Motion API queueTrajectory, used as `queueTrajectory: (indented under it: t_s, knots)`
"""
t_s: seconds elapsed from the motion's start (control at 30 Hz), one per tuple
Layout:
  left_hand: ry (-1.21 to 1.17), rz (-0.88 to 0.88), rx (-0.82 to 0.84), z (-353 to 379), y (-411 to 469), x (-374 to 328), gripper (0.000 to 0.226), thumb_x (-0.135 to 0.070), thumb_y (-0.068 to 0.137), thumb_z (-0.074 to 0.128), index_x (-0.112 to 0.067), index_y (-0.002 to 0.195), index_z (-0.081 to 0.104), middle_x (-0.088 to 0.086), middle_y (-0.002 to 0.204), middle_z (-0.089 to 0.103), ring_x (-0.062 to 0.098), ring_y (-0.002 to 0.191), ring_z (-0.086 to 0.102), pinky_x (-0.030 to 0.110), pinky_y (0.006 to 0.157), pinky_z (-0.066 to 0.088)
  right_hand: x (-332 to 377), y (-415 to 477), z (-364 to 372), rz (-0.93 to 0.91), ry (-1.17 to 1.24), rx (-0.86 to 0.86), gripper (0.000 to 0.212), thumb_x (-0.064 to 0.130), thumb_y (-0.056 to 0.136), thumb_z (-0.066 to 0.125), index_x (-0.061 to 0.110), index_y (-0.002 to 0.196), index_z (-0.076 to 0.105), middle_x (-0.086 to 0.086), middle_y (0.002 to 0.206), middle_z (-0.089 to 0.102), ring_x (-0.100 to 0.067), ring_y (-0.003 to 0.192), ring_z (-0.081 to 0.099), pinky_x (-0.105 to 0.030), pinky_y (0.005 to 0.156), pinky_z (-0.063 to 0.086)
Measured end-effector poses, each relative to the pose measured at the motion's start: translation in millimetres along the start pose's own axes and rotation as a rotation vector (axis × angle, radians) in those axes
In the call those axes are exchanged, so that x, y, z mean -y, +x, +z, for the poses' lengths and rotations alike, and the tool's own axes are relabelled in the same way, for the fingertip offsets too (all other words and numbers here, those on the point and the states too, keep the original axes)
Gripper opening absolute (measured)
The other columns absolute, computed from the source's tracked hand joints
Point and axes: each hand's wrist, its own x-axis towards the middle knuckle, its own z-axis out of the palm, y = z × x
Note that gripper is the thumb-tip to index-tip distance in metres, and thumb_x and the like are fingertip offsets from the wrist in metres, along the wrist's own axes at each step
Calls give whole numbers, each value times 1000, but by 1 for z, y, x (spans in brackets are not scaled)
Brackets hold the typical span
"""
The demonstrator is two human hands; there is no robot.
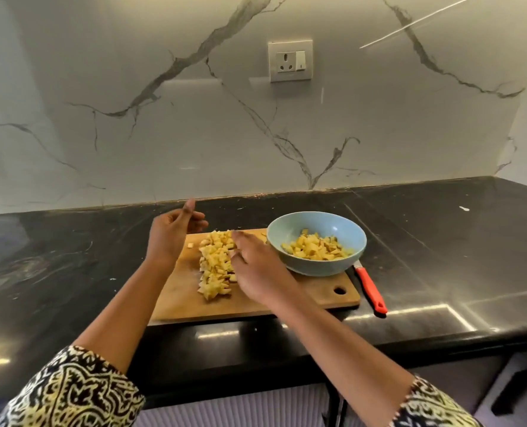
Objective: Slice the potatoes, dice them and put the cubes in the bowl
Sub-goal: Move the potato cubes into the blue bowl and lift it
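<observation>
1. The potato cubes (216, 263) lie in a long heap down the middle of the cutting board (286, 300). More cubes already sit in the light blue bowl (317, 268), which stands on the board's far right corner.
2. Scattering is the first risk. If I push the heap too fast toward the right, cubes may skip over the board's edge onto the black table (440, 241) instead of reaching the bowl. One stray cube (190, 245) sits apart at the far left and could be missed.
3. The bowl is the second risk. It is just beside my right grip (256, 269), so a hard sideways shove could knock or slide it off the corner.
4. The red-handled knife (370, 291) lies on the table right of the board, its blade hidden behind the bowl. A shifted bowl could strike it.
5. My right grip is released, with fingers stretched flat against the right side of the heap, touching cubes but clasping none.
6. My left grip (171, 232) hovers above the board's far left, fingers loosely curled, thumb up. I see nothing in it.
</observation>
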Motion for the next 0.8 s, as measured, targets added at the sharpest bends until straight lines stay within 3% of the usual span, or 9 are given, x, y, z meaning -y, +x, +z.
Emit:
queueTrajectory:
  t_s: [0.07, 0.13, 0.27, 0.33, 0.43, 0.5, 0.57, 0.63, 0.8]
  knots:
    - [193, -39, 75, 6, 10, 11, 48, -46, 99, 36, -11, 116, 64, 8, 118, 65, 21, 114, 58, 36, 100, 40, -7, 19, 15, 145, -71, 86, 56, 24, 103, 34, 10, 153, 14, -7, 161, 8, -20, 147, 9, -34, 117, 14]
    - [432, -94, 161, 12, 22, 21, 54, -47, 101, 26, -12, 137, 47, 11, 141, 48, 28, 132, 42, 40, 108, 31, -13, 37, 22, 221, -91, 80, 59, 21, 103, 33, 1, 152, 7, -15, 160, -1, -26, 148, 1, -35, 118, 9]
    - [536, -173, 369, 17, 39, 35, 66, -58, 97, 17, -18, 146, 35, 9, 153, 32, 29, 141, 27, 45, 115, 19, -24, 65, 30, 445, -68, 93, 67, 39, 104, 28, 8, 153, -6, -14, 159, -12, -31, 147, -1, -40, 117, 11]
    - [530, -139, 484, 19, 44, 37, 71, -64, 93, 13, -23, 144, 40, 5, 153, 32, 26, 142, 26, 47, 117, 15, -28, 77, 32, 481, -39, 51, 66, 44, 103, 25, 9, 153, 0, -14, 160, -2, -31, 147, 3, -42, 117, 10]
    - [459, -125, 560, 21, 42, 31, 78, -70, 87, 7, -28, 134, 53, 6, 147, 43, 25, 138, 33, 49, 117, 15, -27, 85, 27, 420, -5, 18, 58, 43, 104, 22, 5, 145, 36, -18, 148, 39, -32, 137, 35, -41, 111, 26]
    - [371, -119, 558, 17, 36, 26, 75, -64, 92, 5, -28, 121, 64, 7, 133, 57, 24, 127, 46, 46, 114, 23, -23, 82, 23, 392, 49, 15, 54, 40, 105, 21, 5, 135, 50, -17, 135, 54, -29, 126, 48, -37, 104, 35]
    - [291, -115, 517, 10, 29, 23, 77, -60, 94, 3, -28, 107, 71, 5, 115, 67, 19, 112, 56, 44, 110, 30, -19, 75, 19, 376, 80, 28, 53, 38, 105, 22, 4, 131, 54, -16, 130, 57, -27, 121, 51, -34, 100, 36]
    - [260, -122, 463, 6, 22, 23, 81, -64, 92, 1, -28, 100, 74, 4, 110, 68, 18, 109, 57, 46, 109, 31, -19, 69, 18, 376, 95, 47, 54, 39, 105, 22, 4, 126, 57, -15, 128, 58, -26, 120, 52, -33, 99, 36]
    - [217, -224, 281, 16, -2, 23, 85, -69, 87, 3, -22, 121, 65, 11, 132, 57, 27, 127, 47, 43, 112, 26, -14, 58, 19, 409, 142, 12, 57, 44, 104, 20, 6, 125, 58, -12, 128, 58, -24, 119, 51, -35, 99, 36]
